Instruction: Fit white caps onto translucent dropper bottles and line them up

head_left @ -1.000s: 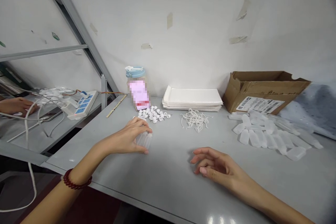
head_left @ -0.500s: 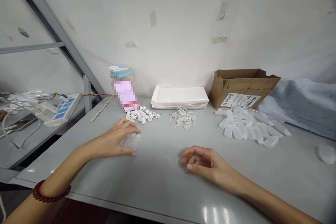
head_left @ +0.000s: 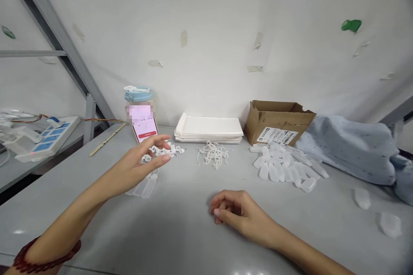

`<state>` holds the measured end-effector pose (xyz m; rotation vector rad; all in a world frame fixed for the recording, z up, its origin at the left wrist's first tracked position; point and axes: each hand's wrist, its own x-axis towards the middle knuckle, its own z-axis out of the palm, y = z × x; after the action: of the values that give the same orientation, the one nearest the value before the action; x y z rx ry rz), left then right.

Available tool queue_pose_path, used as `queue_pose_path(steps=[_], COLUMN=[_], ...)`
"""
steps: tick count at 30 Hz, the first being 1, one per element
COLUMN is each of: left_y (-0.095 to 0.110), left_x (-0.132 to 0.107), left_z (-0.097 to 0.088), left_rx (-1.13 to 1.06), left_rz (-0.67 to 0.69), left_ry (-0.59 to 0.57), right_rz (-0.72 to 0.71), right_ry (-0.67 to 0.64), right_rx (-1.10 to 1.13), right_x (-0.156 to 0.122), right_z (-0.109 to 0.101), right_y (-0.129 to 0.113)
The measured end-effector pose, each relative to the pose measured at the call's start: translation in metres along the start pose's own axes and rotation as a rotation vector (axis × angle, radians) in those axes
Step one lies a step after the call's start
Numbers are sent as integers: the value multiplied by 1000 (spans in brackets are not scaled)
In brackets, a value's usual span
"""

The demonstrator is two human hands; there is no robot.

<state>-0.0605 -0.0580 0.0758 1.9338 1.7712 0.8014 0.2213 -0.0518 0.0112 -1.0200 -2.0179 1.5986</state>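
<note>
My left hand [head_left: 138,161] is raised, thumb and fingers apart, with nothing between them. Beneath it, several clear plastic sleeves [head_left: 149,186] lie side by side on the grey table, partly covered by the hand. Just past its fingertips is a pile of small white pieces [head_left: 174,150], also partly hidden. My right hand [head_left: 240,215] rests at the table's middle, its fingers loosely curled and a hollow left inside; I see nothing held. Beyond it lies a tangle of white strings [head_left: 214,153]. To the right spreads a heap of frosted plastic sleeves [head_left: 284,167].
A stack of white paper sheets or envelopes [head_left: 209,126] stands by the wall, beside a cardboard box [head_left: 274,122]. A phone [head_left: 144,126] leans on a blue-lidded container [head_left: 138,94]. Bluish cloth [head_left: 348,148] lies right; a power strip [head_left: 48,139] sits left.
My left hand has let go of the clear sleeves and lifted off them, leaving them on the table. The camera view has shifted a little; my right hand keeps its curled pose.
</note>
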Motion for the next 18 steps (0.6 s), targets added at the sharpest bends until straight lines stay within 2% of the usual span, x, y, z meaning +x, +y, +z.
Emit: queue_pose_path(steps=[1, 3, 5, 6, 8, 9, 11, 12, 13, 16, 18], left_y=[9, 25, 35, 37, 38, 38, 37, 36, 36, 36, 36], left_x=[4, 13, 24, 29, 38, 41, 46, 47, 47, 46, 46], left_z=[5, 22, 45, 57, 81, 91, 105, 109, 112, 112, 110], left_rx=[4, 78, 216, 291, 393, 423, 441, 436, 419, 318, 205], left_rz=[41, 185, 360, 430, 521, 555, 590, 590, 581, 514, 432], left_ry=[-8, -107, -195, -203, -207, -215, -221, -224, -224, -217, -202], right_rz=[-11, -46, -104, -142, -234, -282, -353, -332, -266, -136, -65], right_ry=[2, -3, 4, 29, 154, 270, 526, 615, 674, 790, 835], right_rx=[-38, -115, -208, -271, -438, -542, -792, -934, -1061, -1133, -1144], right_x=[0, -1, -1, 0, 5, 8, 13, 16, 17, 16, 13], right_z=[0, -2, -7, -12, -26, -36, -59, -72, -84, -113, -123], right_y=[0, -1, 0, 2, 9, 13, 23, 28, 32, 38, 39])
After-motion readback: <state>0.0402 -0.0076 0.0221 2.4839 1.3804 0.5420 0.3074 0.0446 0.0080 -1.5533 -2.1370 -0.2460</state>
